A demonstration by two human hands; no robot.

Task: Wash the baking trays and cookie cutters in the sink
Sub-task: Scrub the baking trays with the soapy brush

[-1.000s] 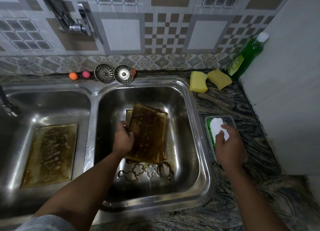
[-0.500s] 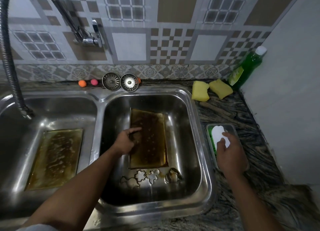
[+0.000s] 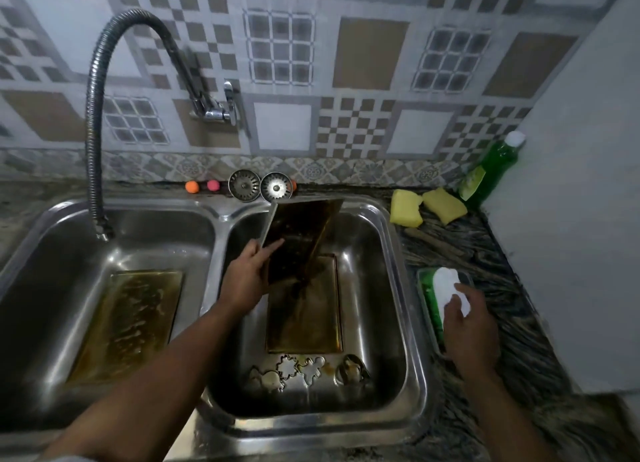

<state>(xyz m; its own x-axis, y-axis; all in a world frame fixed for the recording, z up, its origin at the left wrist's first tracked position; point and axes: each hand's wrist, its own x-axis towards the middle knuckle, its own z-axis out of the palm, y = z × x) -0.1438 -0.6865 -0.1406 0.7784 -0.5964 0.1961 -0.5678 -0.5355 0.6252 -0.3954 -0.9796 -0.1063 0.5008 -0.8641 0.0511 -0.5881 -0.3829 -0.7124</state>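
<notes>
My left hand (image 3: 247, 278) grips the left edge of a greasy brown baking tray (image 3: 298, 236) and holds it tilted up over the right sink basin (image 3: 412, 323). Under it a second dirty tray (image 3: 304, 319) lies flat on the basin floor. Several metal cookie cutters (image 3: 304, 371) lie at the front of that basin. A third dirty tray (image 3: 128, 323) lies flat in the left basin (image 3: 41, 288). My right hand (image 3: 467, 326) presses a white scrubber (image 3: 446, 285) into a green soap dish (image 3: 429, 302) on the counter.
A flexible hose tap (image 3: 95, 132) hangs over the left basin. Two drain strainers (image 3: 259, 186) and small coloured balls (image 3: 201, 186) sit behind the sink. Two yellow sponges (image 3: 426, 207) and a green detergent bottle (image 3: 488, 170) stand at the back right by a white wall.
My left hand laid the tray down, then lifted a tray by its left edge and tilted it up toward the back of the basin. The camera tipped upward. My right hand stayed on the scrubber.
</notes>
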